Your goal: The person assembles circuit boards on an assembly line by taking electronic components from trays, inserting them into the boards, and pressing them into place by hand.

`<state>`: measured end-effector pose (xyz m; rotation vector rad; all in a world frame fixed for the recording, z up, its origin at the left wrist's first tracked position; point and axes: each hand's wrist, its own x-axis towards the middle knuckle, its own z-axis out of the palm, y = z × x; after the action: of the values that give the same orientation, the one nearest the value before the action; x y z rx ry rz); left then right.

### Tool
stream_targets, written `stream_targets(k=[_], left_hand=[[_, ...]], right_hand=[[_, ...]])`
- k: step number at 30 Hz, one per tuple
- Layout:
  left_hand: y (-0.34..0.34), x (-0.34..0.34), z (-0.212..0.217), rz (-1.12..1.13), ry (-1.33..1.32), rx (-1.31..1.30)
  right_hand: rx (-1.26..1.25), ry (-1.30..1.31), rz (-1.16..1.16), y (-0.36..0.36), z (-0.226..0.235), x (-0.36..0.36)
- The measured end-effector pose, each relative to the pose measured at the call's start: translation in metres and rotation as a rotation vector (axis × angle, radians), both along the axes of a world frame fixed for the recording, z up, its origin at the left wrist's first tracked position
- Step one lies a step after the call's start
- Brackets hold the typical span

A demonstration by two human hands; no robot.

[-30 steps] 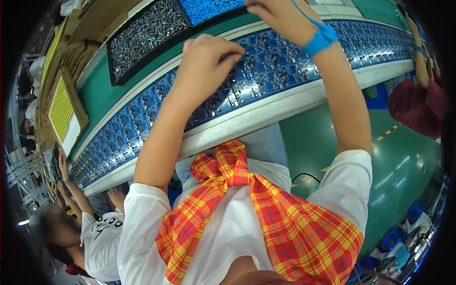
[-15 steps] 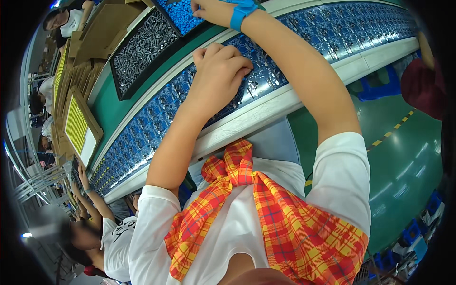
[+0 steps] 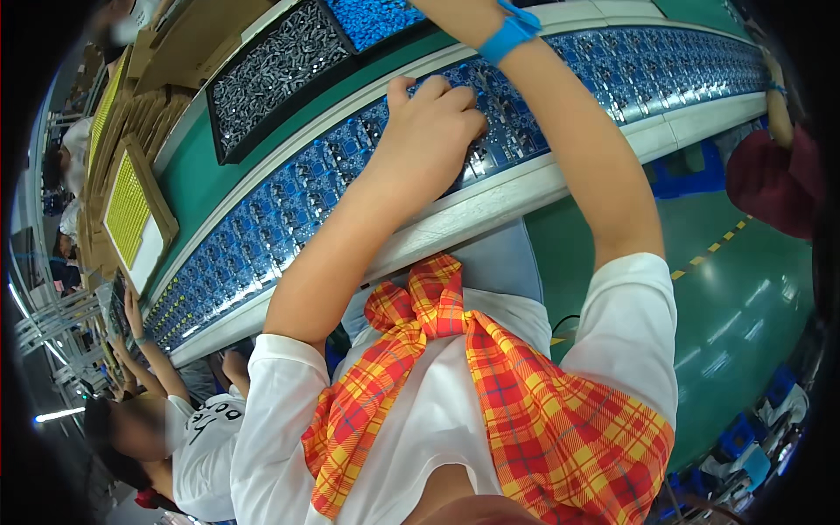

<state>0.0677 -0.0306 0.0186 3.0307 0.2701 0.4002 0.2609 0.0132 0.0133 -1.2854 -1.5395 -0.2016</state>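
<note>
A plaid scarf hangs over the person's white shirt, just below the pale rail that edges the line. Beyond it runs a long row of blue circuit boards. The left hand stays over these, palm down; compared with half a second ago its fingers are less bunched, the knuckles apart and the tips bent toward the boards. Whether they pinch anything I cannot tell.

The right hand shows the bigger change. Its fingers were in view over the blue parts; now all but its back is cut off by the top edge, beyond its blue wristband, so its grip cannot be told. The view has shifted too, which may account for some of this. The hands seem split between board and supply, the right one near the bin's right side.

Farther out, the black tray also holds grey metallic parts. It rests on the green counter, with a cardboard tray of yellow pieces farther left.
</note>
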Motion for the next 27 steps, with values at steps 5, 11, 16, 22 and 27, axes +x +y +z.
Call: stream_targets(k=[5,11,16,22,27], left_hand=[[0.066,-0.019,0.001,0.309,-0.354,-0.189],[0.178,-0.106,-0.029,0.965,-0.182,-0.183],[0.150,-0.080,-0.003,1.010,-0.127,-0.083],[0.119,-0.072,0.022,0.944,-0.372,-0.189],[0.103,-0.062,0.032,0.691,-0.512,-0.549]], right_hand=[[-0.464,0.108,0.103,-0.086,0.017,-0.001],[-0.685,-0.117,0.136,-0.158,0.004,-0.018],[-0.820,-0.127,0.079,-0.164,0.002,-0.015],[-0.797,-0.338,0.078,-0.154,0.007,-0.019],[-0.824,-0.412,0.048,-0.153,0.008,-0.021]])
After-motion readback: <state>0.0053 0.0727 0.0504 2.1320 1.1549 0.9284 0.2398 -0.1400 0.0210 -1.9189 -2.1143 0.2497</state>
